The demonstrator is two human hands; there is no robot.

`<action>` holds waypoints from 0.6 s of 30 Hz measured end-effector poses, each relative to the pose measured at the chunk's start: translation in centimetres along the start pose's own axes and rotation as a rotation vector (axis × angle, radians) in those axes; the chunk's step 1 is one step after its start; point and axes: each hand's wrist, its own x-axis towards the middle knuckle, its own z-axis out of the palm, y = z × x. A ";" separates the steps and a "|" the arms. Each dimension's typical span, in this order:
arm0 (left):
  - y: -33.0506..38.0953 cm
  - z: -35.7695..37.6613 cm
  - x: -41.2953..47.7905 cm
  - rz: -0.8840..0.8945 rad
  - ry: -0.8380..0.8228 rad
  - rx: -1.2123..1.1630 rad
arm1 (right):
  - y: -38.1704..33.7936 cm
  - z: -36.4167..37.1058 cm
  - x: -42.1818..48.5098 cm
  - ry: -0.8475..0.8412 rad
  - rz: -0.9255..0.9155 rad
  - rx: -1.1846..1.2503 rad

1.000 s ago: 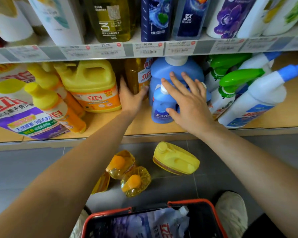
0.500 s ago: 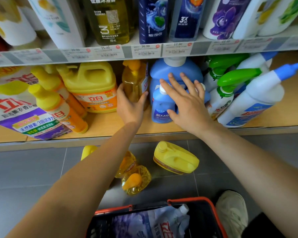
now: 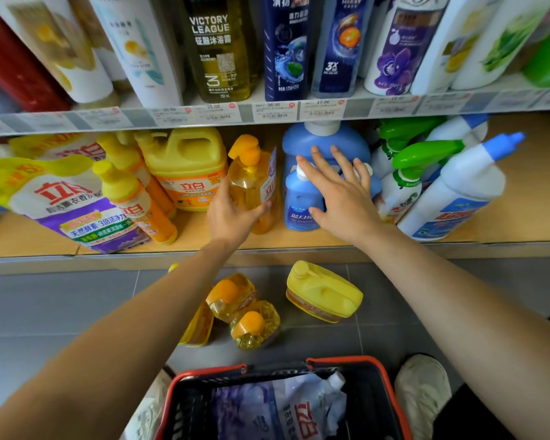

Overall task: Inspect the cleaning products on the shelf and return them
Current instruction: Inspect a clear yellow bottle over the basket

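I see the yellow jug (image 3: 185, 166); just right of it on the shelf stands the orange pump bottle (image 3: 251, 185), long axis upright, spout toward the jug. My left hand (image 3: 232, 217) grips its lower body. Further right, my right hand (image 3: 340, 192) rests, fingers spread, on the small blue bottle (image 3: 299, 208).

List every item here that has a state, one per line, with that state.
left hand: grips the orange pump bottle.
orange pump bottle: upright on the shelf, held.
right hand: open, fingers spread on the small blue bottle.
small blue bottle: upright, capped.
yellow jug: on the floor, capped.
basket: holds a pouch.
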 end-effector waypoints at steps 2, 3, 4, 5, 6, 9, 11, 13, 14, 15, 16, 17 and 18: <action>-0.1 -1.3 -0.1 0.010 -0.033 0.039 | 0.2 -0.2 0.0 -0.022 0.000 0.009; -0.1 -2.0 -0.2 0.012 -0.052 0.069 | 0.2 -0.2 0.0 -0.032 0.000 0.017; -0.1 -2.9 -0.3 0.017 -0.074 0.102 | 0.2 -0.3 0.0 -0.041 0.000 0.028; 0.0 -3.7 -0.4 0.029 -0.103 0.135 | 0.2 -0.3 0.0 -0.047 0.001 0.042; 0.2 -4.6 -0.5 0.047 -0.138 0.163 | 0.2 -0.4 0.1 -0.055 0.002 0.057; 1.5 -7.7 -0.9 0.113 -0.240 0.231 | 0.1 -1.1 0.4 -0.072 0.019 0.154; 2.9 -9.6 -1.3 0.160 -0.269 0.275 | -0.3 -1.9 0.5 -0.053 0.054 0.277; 4.5 -11.3 -1.7 0.193 -0.311 0.275 | -1.1 -3.0 0.4 -0.008 0.063 0.390; 5.3 -12.0 -1.8 0.206 -0.346 0.247 | -1.7 -3.5 0.2 -0.003 0.052 0.470; 6.2 -12.8 -2.1 0.222 -0.387 0.208 | -2.4 -4.1 0.0 -0.032 0.039 0.582; 7.0 -13.5 -2.4 0.240 -0.429 0.164 | -3.3 -4.8 -0.4 -0.086 0.026 0.704; 7.9 -14.2 -2.8 0.258 -0.467 0.122 | -4.2 -5.4 -0.9 -0.137 0.016 0.812; 8.7 -14.8 -3.2 0.279 -0.498 0.085 | -5.1 -6.0 -1.3 -0.167 0.010 0.899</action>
